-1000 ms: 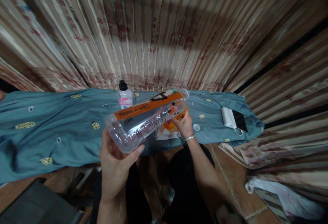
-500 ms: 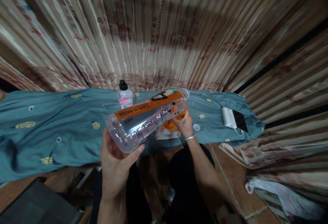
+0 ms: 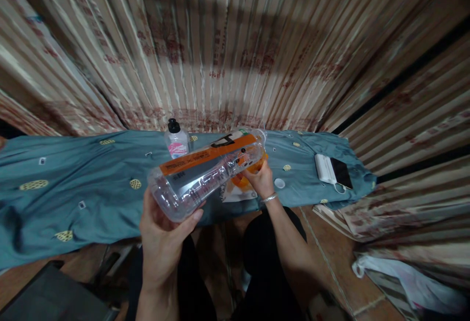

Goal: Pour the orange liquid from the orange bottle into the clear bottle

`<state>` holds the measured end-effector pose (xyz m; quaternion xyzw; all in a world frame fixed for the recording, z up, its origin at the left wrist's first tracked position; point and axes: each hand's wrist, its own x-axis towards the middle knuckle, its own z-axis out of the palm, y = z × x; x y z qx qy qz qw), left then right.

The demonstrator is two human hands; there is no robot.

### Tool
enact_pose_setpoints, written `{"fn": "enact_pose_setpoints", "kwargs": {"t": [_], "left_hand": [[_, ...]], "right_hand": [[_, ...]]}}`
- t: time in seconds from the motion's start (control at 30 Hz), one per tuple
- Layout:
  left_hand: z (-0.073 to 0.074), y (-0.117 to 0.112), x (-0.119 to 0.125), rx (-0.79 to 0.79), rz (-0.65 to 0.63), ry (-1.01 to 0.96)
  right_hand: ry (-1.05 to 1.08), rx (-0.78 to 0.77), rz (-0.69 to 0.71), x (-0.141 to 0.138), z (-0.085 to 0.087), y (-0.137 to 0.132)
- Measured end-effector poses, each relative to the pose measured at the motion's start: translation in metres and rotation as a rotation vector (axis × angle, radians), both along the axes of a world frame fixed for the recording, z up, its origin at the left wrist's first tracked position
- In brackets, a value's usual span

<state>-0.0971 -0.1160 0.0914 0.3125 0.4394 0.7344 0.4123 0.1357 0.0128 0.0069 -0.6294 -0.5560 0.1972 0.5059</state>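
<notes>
A large clear plastic bottle (image 3: 205, 191) with an orange and grey label lies tilted across the middle of the view, its neck up to the right. My left hand (image 3: 163, 233) is closed around its wide base from below, the thumb along the near side. Its inside looks empty. Behind the neck end, my right hand (image 3: 261, 180) has its fingers closed on an orange-and-white packet (image 3: 238, 194), partly hidden by the bottle. A bracelet circles the right wrist. Just right of that hand, a small white round disc (image 3: 279, 183), like a cap, lies on the cloth.
A blue-green cloth (image 3: 103, 179) with pineapple prints covers the long narrow table. A small clear bottle with a black top (image 3: 176, 139) stands behind on the left. To the right lie a white power bank (image 3: 324, 168) and a cabled phone (image 3: 341, 173). Pleated curtains (image 3: 220, 57) hang close behind.
The view has shifted slightly, so everything sits a little further left. Both hands keep their holds, and the large bottle stays at nearly the same tilt.
</notes>
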Motion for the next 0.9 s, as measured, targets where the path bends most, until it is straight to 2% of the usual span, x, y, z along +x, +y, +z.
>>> {"fn": "enact_pose_setpoints", "kwargs": {"t": [0.27, 0.73, 0.9], "left_hand": [[0.0047, 0.0018, 0.0028, 0.021, -0.012, -0.02], [0.0004, 0.0008, 0.0012, -0.013, -0.014, 0.047], [0.0014, 0.001, 0.0019, -0.022, -0.006, 0.006]], "right_hand": [[0.002, 0.007, 0.0, -0.0013, 0.0028, -0.0004], [0.0, -0.009, 0.007, 0.0001, 0.0014, -0.0007], [-0.009, -0.004, 0.013, 0.0001, 0.0018, -0.0008]]}}
